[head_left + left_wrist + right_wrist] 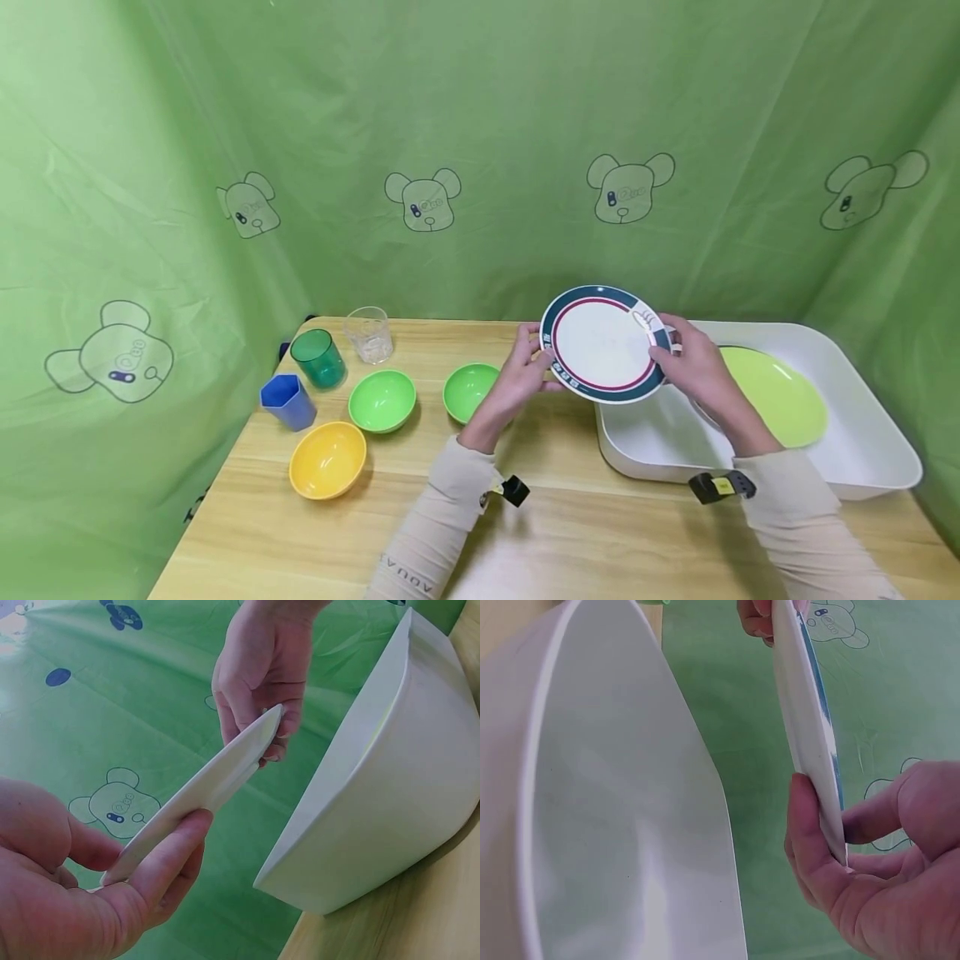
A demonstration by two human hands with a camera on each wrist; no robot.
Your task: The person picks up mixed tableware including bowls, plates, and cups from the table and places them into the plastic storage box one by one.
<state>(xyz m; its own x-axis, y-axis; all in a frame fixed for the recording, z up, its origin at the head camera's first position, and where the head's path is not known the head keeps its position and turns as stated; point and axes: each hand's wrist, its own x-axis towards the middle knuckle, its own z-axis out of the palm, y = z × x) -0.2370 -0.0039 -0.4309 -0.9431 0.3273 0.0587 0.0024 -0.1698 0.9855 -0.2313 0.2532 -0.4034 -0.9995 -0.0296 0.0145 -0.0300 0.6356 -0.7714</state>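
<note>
A white plate (603, 343) with a dark teal rim band and a red ring is held up in the air, its face tilted toward the head camera. My left hand (519, 367) pinches its left edge, thumb on the face and fingers beneath. At the opposite edge my right hand (693, 357) grips the rim the same way. Both wrist views show the plate (191, 791) nearly edge-on, with the fingers (810, 825) on its underside. Below and to the right stands a white tub (652, 471), and a yellow-green plate (780, 396) lies in it, partly behind my right forearm.
Left on the wooden table (600, 542) are two green bowls (382, 402) (468, 390), an orange bowl (327, 460), a blue cup (289, 403), a green cup (319, 360) and a clear glass (370, 336). A green curtain (510, 100) hangs behind.
</note>
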